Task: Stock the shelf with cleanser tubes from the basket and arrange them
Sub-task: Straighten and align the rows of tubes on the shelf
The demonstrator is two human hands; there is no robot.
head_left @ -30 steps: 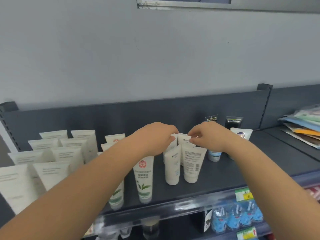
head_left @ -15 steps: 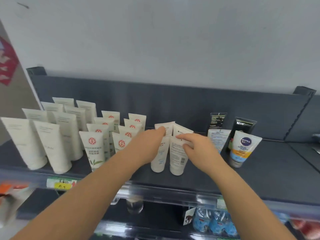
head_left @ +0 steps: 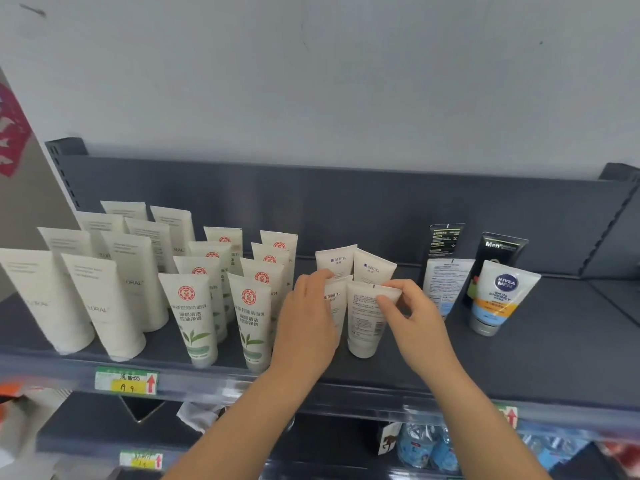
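Several small white cleanser tubes stand cap-down in the middle of the dark shelf (head_left: pixel 519 355). My left hand (head_left: pixel 308 323) wraps the front left tube (head_left: pixel 335 299), mostly hiding it. My right hand (head_left: pixel 415 323) pinches the top crimp of the front right tube (head_left: pixel 363 323), whose back label faces me. Two more of the same tubes (head_left: pixel 337 261) stand just behind. The basket is not in view.
Red-logo green-leaf tubes (head_left: pixel 194 313) and taller white tubes (head_left: pixel 104 299) fill the shelf's left part. At the right stand a Nivea Men tube (head_left: pixel 498 299), a black Men tube (head_left: pixel 498 247) and a white back-facing tube (head_left: pixel 443 285). Price tags (head_left: pixel 126 381) line the shelf edge.
The view has swung left and down since a second ago, bringing the left tube rows into sight. Both hands stay on the front pair of small tubes, the right now pinching the crimp.
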